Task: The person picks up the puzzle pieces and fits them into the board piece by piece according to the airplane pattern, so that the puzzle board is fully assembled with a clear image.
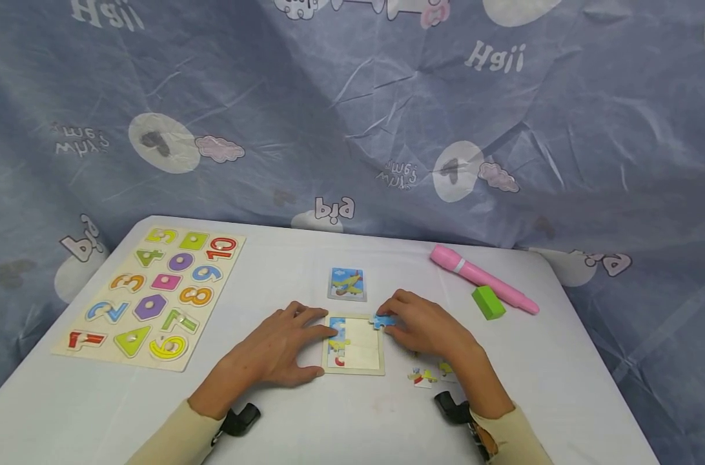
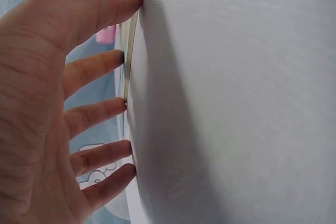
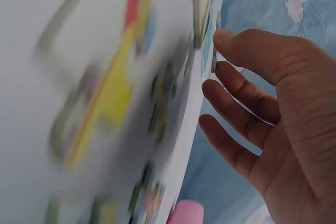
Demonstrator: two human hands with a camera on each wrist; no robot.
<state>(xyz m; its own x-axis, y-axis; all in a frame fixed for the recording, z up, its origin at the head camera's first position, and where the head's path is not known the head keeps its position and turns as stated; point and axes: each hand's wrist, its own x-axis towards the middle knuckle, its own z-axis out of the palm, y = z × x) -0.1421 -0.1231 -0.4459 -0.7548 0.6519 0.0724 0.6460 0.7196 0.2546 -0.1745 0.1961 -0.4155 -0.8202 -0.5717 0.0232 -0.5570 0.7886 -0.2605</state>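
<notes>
The person's bare left hand (image 1: 279,345) and bare right hand (image 1: 425,323) come out of a plain beige cloth left sleeve (image 1: 169,439) and a matching right sleeve (image 1: 515,439); I can see a small black left wrist device (image 1: 242,420) and a similar right wrist device (image 1: 452,408), both blunt-ended.

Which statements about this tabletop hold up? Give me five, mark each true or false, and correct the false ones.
1. The right hand pinches a blue puzzle piece. True.
2. The wooden tray is completely filled. False: the fitted pieces line its left side, and the rest is bare.
3. The left hand touches the tray. True.
4. A picture card showing a plane lies beyond the tray. True.
5. The green block sits on the picture card. False: it is beside the pink stick.
</notes>
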